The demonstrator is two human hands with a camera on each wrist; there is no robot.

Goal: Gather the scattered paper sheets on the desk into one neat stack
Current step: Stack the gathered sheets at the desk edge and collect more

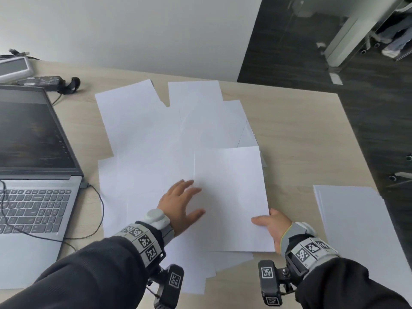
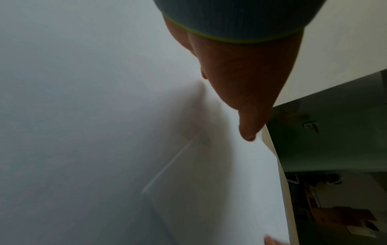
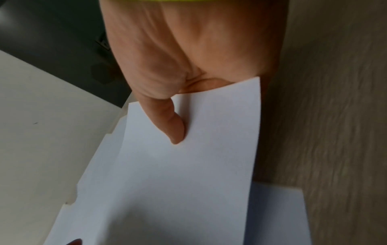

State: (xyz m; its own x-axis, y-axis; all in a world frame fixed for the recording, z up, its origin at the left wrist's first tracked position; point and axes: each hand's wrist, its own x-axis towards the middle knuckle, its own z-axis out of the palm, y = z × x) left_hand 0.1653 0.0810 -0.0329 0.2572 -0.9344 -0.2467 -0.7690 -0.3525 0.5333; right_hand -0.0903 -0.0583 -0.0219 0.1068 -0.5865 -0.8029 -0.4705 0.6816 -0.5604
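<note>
My right hand pinches the lower right corner of a blank white paper sheet, thumb on top. My left hand lies flat, fingers spread, on the scattered white sheets covering the pale wooden desk at frame centre.

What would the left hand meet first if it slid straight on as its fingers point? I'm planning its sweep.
Probably the held sheet in the right hand; the left hand points toward its left edge.

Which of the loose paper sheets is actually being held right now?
The nearest top sheet: the right hand pinches its near right corner, unlike the others lying flat.
</note>
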